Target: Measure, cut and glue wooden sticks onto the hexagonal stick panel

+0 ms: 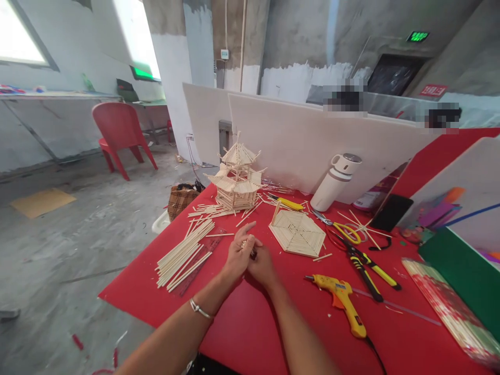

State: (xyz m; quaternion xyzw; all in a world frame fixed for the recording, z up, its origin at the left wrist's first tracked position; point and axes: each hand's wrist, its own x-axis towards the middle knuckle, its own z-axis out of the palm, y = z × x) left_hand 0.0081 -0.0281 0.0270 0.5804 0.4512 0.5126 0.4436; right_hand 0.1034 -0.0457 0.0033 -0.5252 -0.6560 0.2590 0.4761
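Observation:
My left hand (236,254) and my right hand (261,263) are pressed together over the red tabletop. Pale ends of what look like short wooden sticks (244,244) show between the fingers of my left hand. My right hand is closed against it, and a small dark thing shows by its fingers; I cannot make out what it is. Just right of the hands lies a hexagonal stick panel (297,233) with a short upright at one corner. Behind them stands a pagoda model (237,179) built of sticks. A pile of long sticks (183,252) lies left, partly over a clear ruler (195,272).
On the right lie a yellow glue gun (338,297), yellow-black pliers (369,268), scissors (344,229) and a packet of sticks (449,312). A yellow utility knife (289,203) and a white flask (336,182) are farther back. A white board (281,140) borders the table's back.

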